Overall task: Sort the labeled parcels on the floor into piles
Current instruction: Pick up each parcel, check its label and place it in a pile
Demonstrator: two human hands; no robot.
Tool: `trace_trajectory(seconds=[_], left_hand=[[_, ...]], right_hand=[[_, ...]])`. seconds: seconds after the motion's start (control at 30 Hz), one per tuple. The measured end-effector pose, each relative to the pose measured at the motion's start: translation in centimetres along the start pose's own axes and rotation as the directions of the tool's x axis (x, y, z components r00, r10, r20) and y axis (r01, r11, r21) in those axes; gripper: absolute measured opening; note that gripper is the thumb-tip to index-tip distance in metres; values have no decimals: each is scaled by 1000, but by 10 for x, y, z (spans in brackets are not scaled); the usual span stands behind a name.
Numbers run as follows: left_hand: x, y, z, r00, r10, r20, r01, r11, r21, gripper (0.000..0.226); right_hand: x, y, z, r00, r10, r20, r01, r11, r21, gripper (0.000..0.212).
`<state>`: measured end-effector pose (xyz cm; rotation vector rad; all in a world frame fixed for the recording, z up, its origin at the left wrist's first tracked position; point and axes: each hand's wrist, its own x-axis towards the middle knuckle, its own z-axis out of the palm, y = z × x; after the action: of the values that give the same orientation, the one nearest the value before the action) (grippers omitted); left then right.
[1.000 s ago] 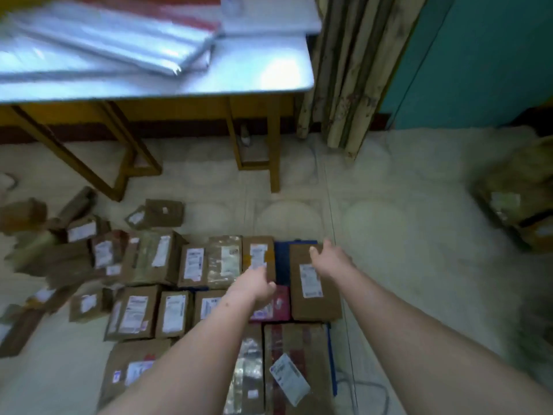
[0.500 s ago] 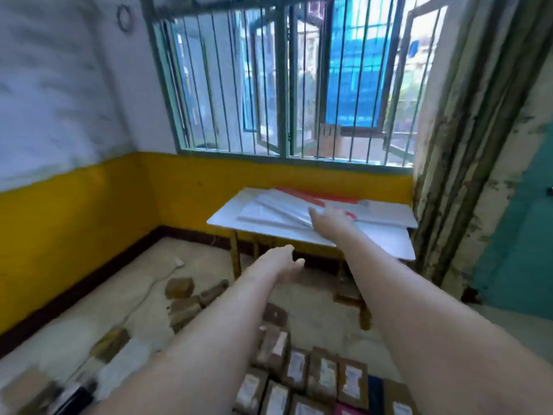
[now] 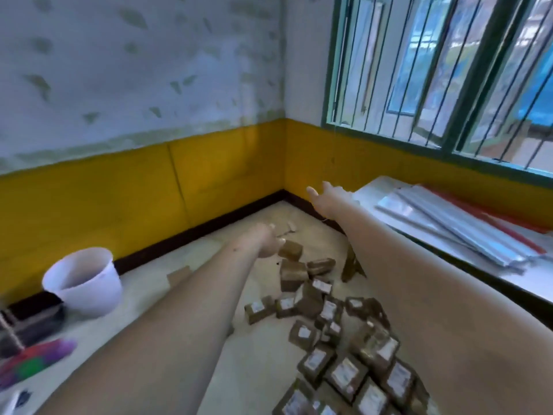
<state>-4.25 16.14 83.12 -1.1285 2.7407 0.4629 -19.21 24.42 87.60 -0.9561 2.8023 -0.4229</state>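
In a corner room with yellow-banded walls and a barred green window (image 3: 449,73), brown cardboard parcels with white labels (image 3: 341,348) lie scattered on the pale floor (image 3: 254,369), between both outstretched arms. The left hand (image 3: 266,242) hangs loosely curled, empty; the right hand (image 3: 327,194) reaches out with fingers spread, empty. A white plastic bucket (image 3: 85,283) stands near the left wall; a white-topped table (image 3: 532,283) edges the right.
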Motion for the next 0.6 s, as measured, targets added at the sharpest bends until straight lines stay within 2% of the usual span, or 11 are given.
trace_trajectory(seconds=[0.1,0.23,0.43,0.6], left_hand=[[31,-47,-1,997,-70,22,70,997,13,57],[85,-98,-9,985,-141,100,139,990,25,64],[164,-181,-15,962,-228,149,221,973,61,61],[225,-277,-7,932,-318,174,328,944,-28,55]], right_hand=[[46,-43,35,997,-66,49,66,998,4,68],[118,-89,87,981,-132,139,127,991,42,69],[225,-165,159,936,-168,308,162,986,43,70],[289,-240,229,883,-232,408,240,970,31,64]])
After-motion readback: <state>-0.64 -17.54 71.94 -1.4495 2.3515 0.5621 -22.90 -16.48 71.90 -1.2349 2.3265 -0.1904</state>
